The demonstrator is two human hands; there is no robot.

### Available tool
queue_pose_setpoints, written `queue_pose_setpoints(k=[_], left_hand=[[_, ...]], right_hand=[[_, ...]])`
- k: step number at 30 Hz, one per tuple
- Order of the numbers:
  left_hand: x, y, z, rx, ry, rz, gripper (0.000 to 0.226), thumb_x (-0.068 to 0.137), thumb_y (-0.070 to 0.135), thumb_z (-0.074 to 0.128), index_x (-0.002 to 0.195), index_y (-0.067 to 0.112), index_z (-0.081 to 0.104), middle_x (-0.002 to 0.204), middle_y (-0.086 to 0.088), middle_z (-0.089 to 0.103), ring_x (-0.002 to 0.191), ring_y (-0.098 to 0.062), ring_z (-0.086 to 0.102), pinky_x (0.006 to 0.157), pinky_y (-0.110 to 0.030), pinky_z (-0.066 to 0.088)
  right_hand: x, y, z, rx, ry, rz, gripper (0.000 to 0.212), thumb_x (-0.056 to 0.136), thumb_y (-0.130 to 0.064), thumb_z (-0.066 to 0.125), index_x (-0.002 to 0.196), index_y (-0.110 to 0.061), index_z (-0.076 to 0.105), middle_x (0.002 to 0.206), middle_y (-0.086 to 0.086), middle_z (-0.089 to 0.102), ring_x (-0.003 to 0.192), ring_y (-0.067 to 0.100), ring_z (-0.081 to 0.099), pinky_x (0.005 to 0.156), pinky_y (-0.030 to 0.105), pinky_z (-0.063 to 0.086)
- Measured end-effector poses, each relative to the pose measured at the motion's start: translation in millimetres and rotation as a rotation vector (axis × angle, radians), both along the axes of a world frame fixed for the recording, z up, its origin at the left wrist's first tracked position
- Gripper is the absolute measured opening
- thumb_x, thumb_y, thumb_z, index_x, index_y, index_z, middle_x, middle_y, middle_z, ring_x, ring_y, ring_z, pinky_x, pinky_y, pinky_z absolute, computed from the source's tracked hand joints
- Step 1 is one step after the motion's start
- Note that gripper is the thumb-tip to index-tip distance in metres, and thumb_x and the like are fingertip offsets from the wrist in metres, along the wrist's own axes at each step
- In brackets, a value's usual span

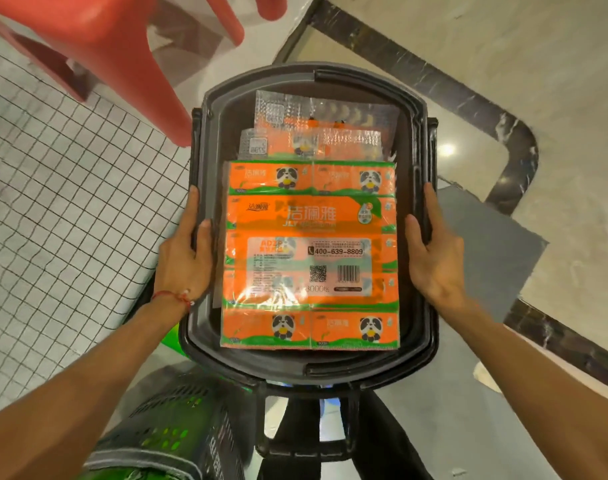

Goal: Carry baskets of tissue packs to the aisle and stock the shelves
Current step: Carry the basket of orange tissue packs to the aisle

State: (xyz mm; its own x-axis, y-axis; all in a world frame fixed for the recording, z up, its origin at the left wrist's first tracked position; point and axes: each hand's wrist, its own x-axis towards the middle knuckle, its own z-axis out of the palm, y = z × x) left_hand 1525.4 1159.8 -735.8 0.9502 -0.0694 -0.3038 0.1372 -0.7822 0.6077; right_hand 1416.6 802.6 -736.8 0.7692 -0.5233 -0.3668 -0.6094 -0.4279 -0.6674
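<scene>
The basket [364, 77], dark plastic, is in the middle of the view, held level in front of the person above the floor [468, 46]. An orange tissue pack [309, 254] with panda prints lies flat inside, filling most of it; two more packs [313, 143] show at the far end, partly under it. The left hand [184, 251] grips the left rim, thumb over the inner edge and fingers down the outside. The right hand [434, 251] grips the right rim the same way. A red string sits on the left wrist. A green basket [177, 431] is below left, wire mesh [53, 202] to the left, a red stool [105, 46] above it, and a grey mat [486, 244] lies right.
</scene>
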Motion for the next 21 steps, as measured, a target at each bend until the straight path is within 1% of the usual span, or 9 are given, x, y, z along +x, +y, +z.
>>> queue_pose_setpoints(k=[2,4,7,9,10,12,16,19,21], left_hand=[[-7.5,-6.2,29.4,0.005,0.024,-0.038,0.055,0.108,0.043,0.036,0.156,0.055,0.011,0.072,-0.011,0.064,0.063,-0.024,0.062,0.071,-0.042,0.057],[-14.4,-14.0,60.7,0.014,0.036,-0.078,0.056,0.108,0.045,0.036,0.155,0.058,0.009,0.077,-0.017,0.067,0.069,-0.03,0.064,0.078,-0.047,0.058],[-27.3,-31.4,110.5,0.024,0.045,-0.158,0.056,0.107,0.044,0.037,0.156,0.055,0.011,0.083,-0.026,0.068,0.074,-0.034,0.066,0.085,-0.048,0.057],[-37.3,-41.7,142.8,0.023,0.055,-0.218,0.056,0.107,0.045,0.037,0.156,0.056,0.011,0.076,-0.02,0.068,0.066,-0.028,0.064,0.079,-0.047,0.058],[-42.1,-47.0,157.8,0.025,0.051,-0.254,0.056,0.107,0.046,0.037,0.155,0.058,0.01,0.078,-0.02,0.069,0.062,-0.026,0.063,0.076,-0.047,0.058],[-51.3,-57.6,186.4,0.021,0.045,-0.315,0.056,0.106,0.048,0.036,0.152,0.063,0.008,0.086,-0.023,0.07,0.058,-0.026,0.062,0.073,-0.046,0.058],[-71.4,-87.8,235.3,0.011,0.04,-0.417,0.056,0.106,0.044,0.04,0.151,0.063,0.013,0.056,-0.013,0.06,0.049,-0.026,0.057,0.063,-0.041,0.057],[-88.4,-118.1,266.4,0.008,0.028,-0.516,0.056,0.106,0.043,0.039,0.152,0.062,0.013,0.051,-0.014,0.056,0.048,-0.027,0.057,0.06,-0.04,0.056],[-101.1,-138.7,285.5,0.009,0.013,-0.586,0.056,0.106,0.044,0.039,0.152,0.062,0.013,0.052,-0.015,0.057,0.05,-0.028,0.058,0.062,-0.042,0.056]], right_hand=[[-22.3,-2.3,34.3,-0.022,0.011,-0.033,0.06,0.111,-0.041,0.047,0.166,-0.038,0.023,0.083,-0.016,0.064,0.065,0.008,0.065,0.065,0.028,0.056],[-46.3,-4.0,69.2,-0.025,0.017,-0.075,0.06,0.111,-0.04,0.048,0.166,-0.036,0.024,0.093,-0.011,0.065,0.069,0.002,0.063,0.073,0.032,0.057],[-85.5,-4.9,122.8,-0.01,0.04,-0.168,0.061,0.111,-0.039,0.048,0.166,-0.034,0.023,0.1,0.003,0.067,0.079,0.014,0.069,0.081,0.043,0.058],[-114.8,-3.9,156.4,-0.009,0.063,-0.225,0.063,0.111,-0.04,0.048,0.167,-0.035,0.02,0.091,0.0,0.065,0.074,0.017,0.068,0.074,0.04,0.058],[-130.8,-3.8,171.9,-0.02,0.073,-0.261,0.064,0.11,-0.042,0.047,0.167,-0.038,0.019,0.087,-0.001,0.066,0.07,0.015,0.067,0.069,0.037,0.058],[-163.2,-4.4,197.0,-0.034,0.088,-0.335,0.065,0.109,-0.045,0.047,0.166,-0.042,0.016,0.081,0.005,0.071,0.065,0.019,0.069,0.064,0.041,0.061],[-222.1,-5.5,237.1,-0.023,0.087,-0.466,0.066,0.109,-0.045,0.047,0.166,-0.044,0.014,0.083,0.004,0.074,0.065,0.019,0.072,0.066,0.043,0.064],[-265.0,-1.7,267.4,-0.018,0.046,-0.551,0.065,0.11,-0.04,0.047,0.167,-0.039,0.014,0.103,-0.003,0.072,0.079,0.011,0.07,0.076,0.031,0.06],[-295.2,-0.2,286.0,-0.012,0.004,-0.617,0.064,0.111,-0.039,0.047,0.167,-0.037,0.016,0.124,-0.001,0.068,0.096,0.012,0.066,0.09,0.035,0.055]])
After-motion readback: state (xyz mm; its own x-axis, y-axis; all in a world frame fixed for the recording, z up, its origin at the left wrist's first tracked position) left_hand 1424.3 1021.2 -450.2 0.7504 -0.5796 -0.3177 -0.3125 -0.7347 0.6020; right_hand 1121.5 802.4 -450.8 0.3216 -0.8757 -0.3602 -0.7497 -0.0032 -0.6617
